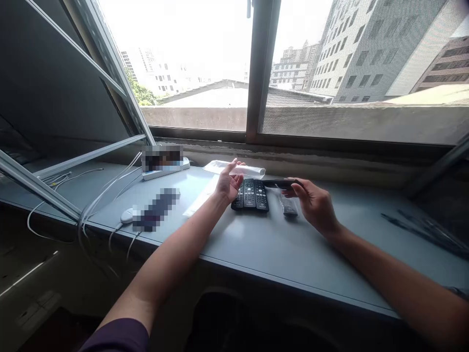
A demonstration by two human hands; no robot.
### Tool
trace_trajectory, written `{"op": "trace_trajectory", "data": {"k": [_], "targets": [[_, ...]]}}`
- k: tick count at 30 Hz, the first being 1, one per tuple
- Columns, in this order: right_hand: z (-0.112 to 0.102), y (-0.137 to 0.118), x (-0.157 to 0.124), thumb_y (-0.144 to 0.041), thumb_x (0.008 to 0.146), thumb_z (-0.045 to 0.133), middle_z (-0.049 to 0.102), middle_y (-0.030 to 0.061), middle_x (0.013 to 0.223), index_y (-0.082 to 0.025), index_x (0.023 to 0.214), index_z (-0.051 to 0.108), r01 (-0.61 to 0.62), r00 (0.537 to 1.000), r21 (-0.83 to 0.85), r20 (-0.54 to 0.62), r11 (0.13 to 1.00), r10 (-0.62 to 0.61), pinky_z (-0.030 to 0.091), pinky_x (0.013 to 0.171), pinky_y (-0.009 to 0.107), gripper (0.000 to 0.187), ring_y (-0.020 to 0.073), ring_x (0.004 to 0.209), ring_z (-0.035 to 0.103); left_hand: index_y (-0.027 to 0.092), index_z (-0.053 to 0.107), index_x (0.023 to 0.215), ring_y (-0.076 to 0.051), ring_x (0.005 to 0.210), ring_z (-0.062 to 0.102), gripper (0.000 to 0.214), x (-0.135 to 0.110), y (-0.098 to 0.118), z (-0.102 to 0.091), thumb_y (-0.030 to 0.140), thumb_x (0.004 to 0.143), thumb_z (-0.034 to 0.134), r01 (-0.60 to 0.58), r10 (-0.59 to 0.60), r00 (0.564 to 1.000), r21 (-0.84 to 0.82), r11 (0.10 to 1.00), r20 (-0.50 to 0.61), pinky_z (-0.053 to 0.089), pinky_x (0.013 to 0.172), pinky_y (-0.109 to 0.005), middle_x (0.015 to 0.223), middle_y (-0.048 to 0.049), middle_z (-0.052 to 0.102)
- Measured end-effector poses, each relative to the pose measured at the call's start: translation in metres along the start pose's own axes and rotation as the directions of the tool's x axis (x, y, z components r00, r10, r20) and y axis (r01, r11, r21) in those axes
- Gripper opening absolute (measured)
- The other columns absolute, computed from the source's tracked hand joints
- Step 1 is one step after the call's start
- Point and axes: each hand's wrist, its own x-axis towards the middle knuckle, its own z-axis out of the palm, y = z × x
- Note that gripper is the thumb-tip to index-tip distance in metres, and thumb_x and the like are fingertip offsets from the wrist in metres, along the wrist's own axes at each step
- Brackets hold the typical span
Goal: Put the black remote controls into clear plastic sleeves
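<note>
My left hand is over the left end of a row of three black remote controls, palm turned up and fingers partly curled but apart, with nothing visible in it. Behind its fingers lies a white plastic bag, and part of it spreads flat to the left. My right hand grips another black remote control by its right end, holding it nearly level above the desk. Its far end reaches over the right side of the row. Below it, a small clear packet with something dark inside rests on the desk.
A grey desk runs under a window. To the left are a blurred-out phone-like object, a round white charger, a power strip and loose white cables. Metal frame bars slant at left; dark cables lie right.
</note>
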Motion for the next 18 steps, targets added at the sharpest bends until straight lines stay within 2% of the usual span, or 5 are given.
{"op": "trace_trajectory", "data": {"k": [3,8,10,13,18], "targets": [[0.004,0.001,0.002,-0.064,0.106,0.068,0.087,0.0082,0.109,-0.027,0.129,0.077,-0.125,0.990,0.173,-0.040,0.977,0.134,0.070,0.096,0.052,0.045,0.0330,0.096,0.087,0.017,0.076,0.111,-0.010,0.075,0.076,0.029,-0.001,0.001,0.001,0.034,0.092,0.090,0.005,-0.005,1.000,-0.006,1.000,-0.015,0.062,0.057,-0.014,0.114,-0.0092,0.080],[0.004,0.002,0.008,-0.060,0.101,0.078,0.086,0.0073,0.103,-0.025,0.110,0.079,-0.316,0.931,0.490,-0.002,0.812,0.364,0.072,0.097,0.057,0.036,0.0334,0.095,0.086,0.018,0.076,0.113,-0.010,0.072,0.075,0.028,-0.001,0.001,0.001,0.034,0.093,0.089,0.005,-0.005,1.000,-0.003,1.000,-0.014,0.061,0.056,-0.014,0.113,-0.0083,0.081],[0.003,0.004,0.010,-0.059,0.099,0.081,0.085,0.0073,0.099,-0.025,0.104,0.079,-0.353,0.909,0.552,0.013,0.755,0.416,0.073,0.094,0.057,0.034,0.0336,0.093,0.086,0.018,0.076,0.114,-0.010,0.073,0.076,0.028,-0.001,0.000,0.001,0.033,0.093,0.089,0.006,-0.006,1.000,0.001,1.000,-0.010,0.062,0.056,-0.014,0.113,-0.0084,0.081],[0.000,0.007,0.013,-0.056,0.098,0.083,0.085,0.0087,0.105,-0.025,0.098,0.078,-0.372,0.883,0.626,0.012,0.685,0.469,0.075,0.092,0.056,0.032,0.0324,0.093,0.086,0.019,0.077,0.115,-0.011,0.075,0.077,0.029,-0.001,0.000,0.001,0.032,0.093,0.089,0.008,-0.008,1.000,0.008,1.000,-0.012,0.062,0.056,-0.014,0.113,-0.0084,0.080],[-0.001,0.013,0.015,-0.037,0.090,0.094,0.084,0.0069,0.114,-0.023,0.093,0.076,-0.422,0.828,0.703,0.043,0.572,0.559,0.075,0.098,0.045,0.023,0.0249,0.094,0.085,0.017,0.077,0.112,-0.010,0.073,0.076,0.027,-0.001,-0.001,0.001,0.031,0.093,0.088,0.005,-0.005,1.000,0.012,1.000,-0.018,0.061,0.056,-0.014,0.113,-0.0086,0.080]]}}
